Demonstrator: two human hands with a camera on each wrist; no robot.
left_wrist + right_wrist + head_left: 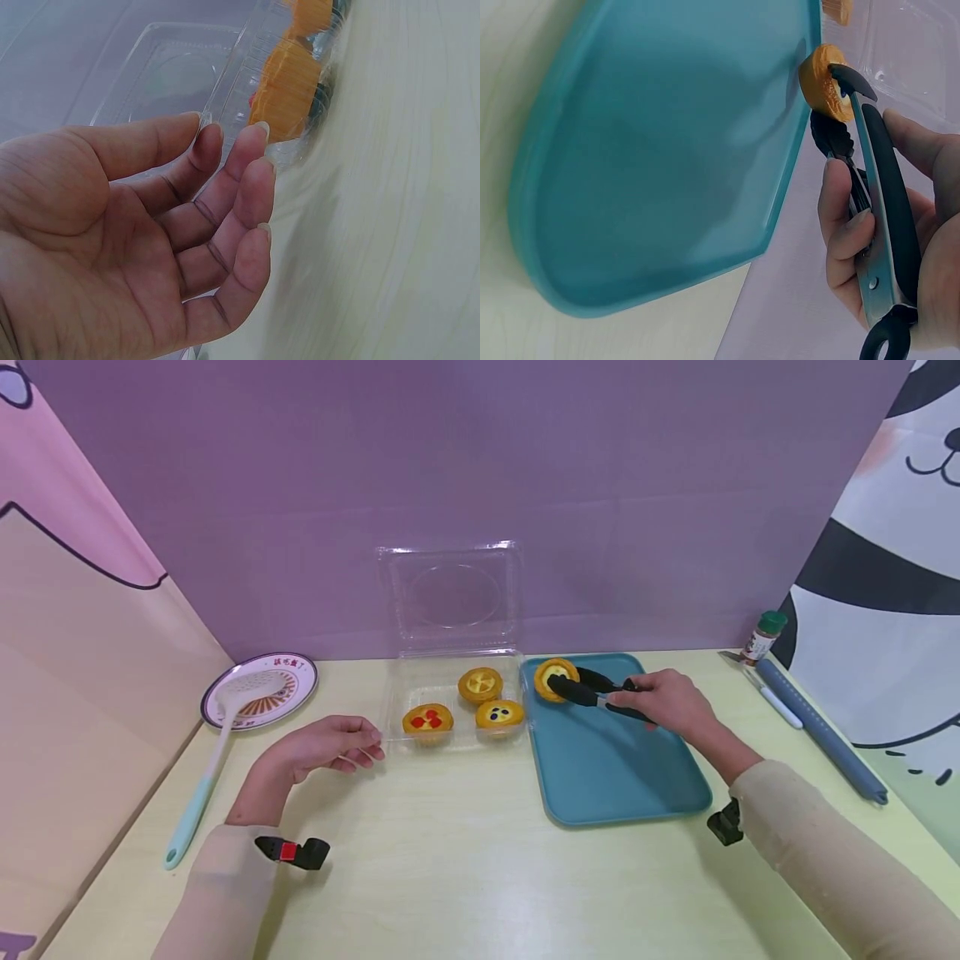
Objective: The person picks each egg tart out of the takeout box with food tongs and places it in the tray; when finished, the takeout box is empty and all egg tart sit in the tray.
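Head view: right hand (672, 700) grips black tongs (576, 692) clasping a tart (551, 669) at the blue tray's (611, 781) far-left corner, likely to avoid bare touch; left of the tray, left hand (327, 746) pinches the clear container (422, 683), apparently steadying it.

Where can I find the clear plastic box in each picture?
Head view: clear plastic box at the centre, lid raised, left of the blue tray.
Left wrist view: the clear plastic box is at the top, above the left hand.
Right wrist view: the clear plastic box is in the upper right corner, cut off by the edge.
Shared landmark: the purple backdrop.
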